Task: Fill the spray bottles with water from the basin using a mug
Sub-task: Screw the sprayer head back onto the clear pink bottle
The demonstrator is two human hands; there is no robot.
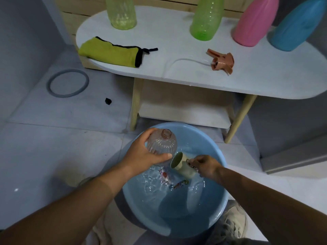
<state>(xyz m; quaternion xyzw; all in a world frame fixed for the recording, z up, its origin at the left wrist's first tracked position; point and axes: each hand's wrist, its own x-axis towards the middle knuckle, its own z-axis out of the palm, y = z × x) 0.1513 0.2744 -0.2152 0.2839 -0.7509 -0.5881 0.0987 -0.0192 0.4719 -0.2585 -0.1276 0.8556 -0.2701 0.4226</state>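
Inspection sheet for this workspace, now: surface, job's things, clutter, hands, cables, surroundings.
Surface: white table; tiled floor.
Job's things: basin on floor, holding water; clear bottle uncapped, over basin; mug tilted over water; left green bottle, right green bottle, pink bottle and blue bottle standing on table; spray head with tube lying on table.
Clutter: yellow cloth at table's left edge; grey ring and black piece on floor.
Hands: left hand grips clear bottle; right hand holds mug's handle.
Cables: nothing seen.
Surroundings: grey wall; shelf under table; shoe beside basin.
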